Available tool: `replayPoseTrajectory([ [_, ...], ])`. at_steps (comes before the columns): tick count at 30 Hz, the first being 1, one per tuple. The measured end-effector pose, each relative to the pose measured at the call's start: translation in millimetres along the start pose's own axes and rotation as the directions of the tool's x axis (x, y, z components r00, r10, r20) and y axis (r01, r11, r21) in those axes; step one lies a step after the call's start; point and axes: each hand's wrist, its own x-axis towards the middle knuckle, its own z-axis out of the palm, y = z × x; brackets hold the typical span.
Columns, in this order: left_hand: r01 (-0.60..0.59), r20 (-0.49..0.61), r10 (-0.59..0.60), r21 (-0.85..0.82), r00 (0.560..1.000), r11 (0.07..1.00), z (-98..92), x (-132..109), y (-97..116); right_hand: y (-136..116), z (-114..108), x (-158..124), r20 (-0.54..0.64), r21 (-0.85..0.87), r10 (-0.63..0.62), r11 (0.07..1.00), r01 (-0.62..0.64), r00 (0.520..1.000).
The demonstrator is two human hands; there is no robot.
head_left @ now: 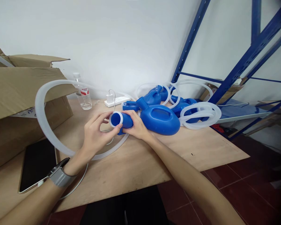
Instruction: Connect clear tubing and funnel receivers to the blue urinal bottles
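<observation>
A blue plastic jug [159, 120] with a built-in handle lies on its side on the wooden table [140, 168]. My right hand [137, 126] is wrapped round its neck. My left hand [96, 136] pinches the white ring [112, 119] at the neck's open mouth. A long white ribbed hose [41, 115] loops from near the mouth up over the left side of the table.
Several more blue jugs [184, 107] with coiled white hoses [201, 114] lie behind. A water bottle [83, 93] and a white power strip [117, 100] stand by the wall. Cardboard boxes [21, 93] fill the left, a dark tablet [36, 164] lies near, blue shelving [245, 59] stands right.
</observation>
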Motion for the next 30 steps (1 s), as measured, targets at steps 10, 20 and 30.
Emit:
replayPoseTrajectory([
  [10, -0.029, -0.005, 0.029, -0.006, 1.0, 1.0, 1.1, -2.1, -2.7, 2.0, -0.8, -0.5, 0.007, -0.002, -0.019, 1.0, 0.019, 1.0],
  [20, -0.012, 0.168, 0.01, 0.012, 0.986, 1.0, -7.6, 2.5, -10.5, -1.5, -8.9, 0.5, 0.014, -0.042, -0.058, 0.997, 0.059, 0.998],
  [30, -0.213, 0.255, 0.204, 0.006, 0.945, 0.977, -10.9, 5.8, -22.6, -5.1, -17.9, 2.2, 0.138, -0.168, 0.013, 0.986, 0.01, 0.99],
])
